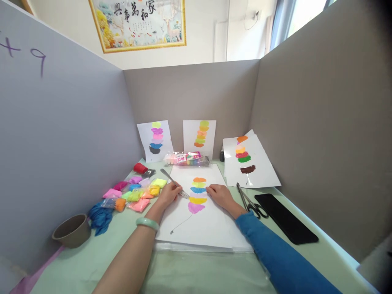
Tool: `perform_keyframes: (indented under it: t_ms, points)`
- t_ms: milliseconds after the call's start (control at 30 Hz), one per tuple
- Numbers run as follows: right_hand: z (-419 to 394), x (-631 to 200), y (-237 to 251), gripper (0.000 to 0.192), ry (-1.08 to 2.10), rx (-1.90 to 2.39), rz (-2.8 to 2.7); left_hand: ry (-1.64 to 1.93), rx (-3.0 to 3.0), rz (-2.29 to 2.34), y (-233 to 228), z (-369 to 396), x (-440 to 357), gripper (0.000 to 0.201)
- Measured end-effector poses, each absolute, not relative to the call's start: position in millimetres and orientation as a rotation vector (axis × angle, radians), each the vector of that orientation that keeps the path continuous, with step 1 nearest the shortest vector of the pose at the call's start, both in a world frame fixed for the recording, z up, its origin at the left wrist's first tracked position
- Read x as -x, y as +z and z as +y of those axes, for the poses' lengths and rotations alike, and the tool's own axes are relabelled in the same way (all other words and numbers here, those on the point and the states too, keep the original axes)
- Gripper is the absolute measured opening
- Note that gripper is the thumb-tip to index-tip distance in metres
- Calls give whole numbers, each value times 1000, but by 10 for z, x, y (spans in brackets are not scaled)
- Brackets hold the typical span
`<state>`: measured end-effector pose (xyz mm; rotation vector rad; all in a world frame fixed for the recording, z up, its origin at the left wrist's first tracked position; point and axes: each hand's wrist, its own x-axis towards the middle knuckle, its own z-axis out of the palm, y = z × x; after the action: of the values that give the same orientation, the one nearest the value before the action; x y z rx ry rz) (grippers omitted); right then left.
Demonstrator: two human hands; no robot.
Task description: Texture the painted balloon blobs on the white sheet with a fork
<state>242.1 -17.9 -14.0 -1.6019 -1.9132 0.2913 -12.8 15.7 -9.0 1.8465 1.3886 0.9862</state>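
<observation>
A metal fork (175, 179) is in my left hand (169, 193), whose fingers are closed round its handle. Its tines point down and right to the pale lavender patch in a stack of coloured clay patches (197, 200) on white paper (174, 220). From the top, the stack runs orange, yellow-green, blue, lavender, yellow and purple, with a thin drawn line below. My right hand (219, 194) rests on the paper with fingers curled in, its fingertips at the right edge of the blue patch. I see nothing in that hand.
Several clay packets (134, 195), blue cloth (101, 217) and a brown pot (72, 230) lie left. Scissors (255, 207) and a black phone-like slab (286, 218) lie right. A clay pack (186, 159) and finished sheets (199, 136) stand behind. Grey partitions (192, 94) enclose the table.
</observation>
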Motion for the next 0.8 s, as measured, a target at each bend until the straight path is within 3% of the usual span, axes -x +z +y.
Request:
perform_keyframes:
  t_ms: [267, 433, 633, 800]
  points:
    - [-350, -2789, 284, 30, 488, 1488, -1647, 997, -1770, 1392, -151, 216, 166, 37]
    - [-923, -3551, 487, 26, 110, 1892, -1696, 988, -1730, 1367, -147, 202, 172, 41]
    - [-1453, -4094, 153, 67, 137, 2382, -1689, 1004, -1659, 1330, -119, 180, 174, 45]
    - [-1455, -4087, -4, 73, 192, 2444, -1644, 982, -1670, 1328, -150, 202, 198, 49]
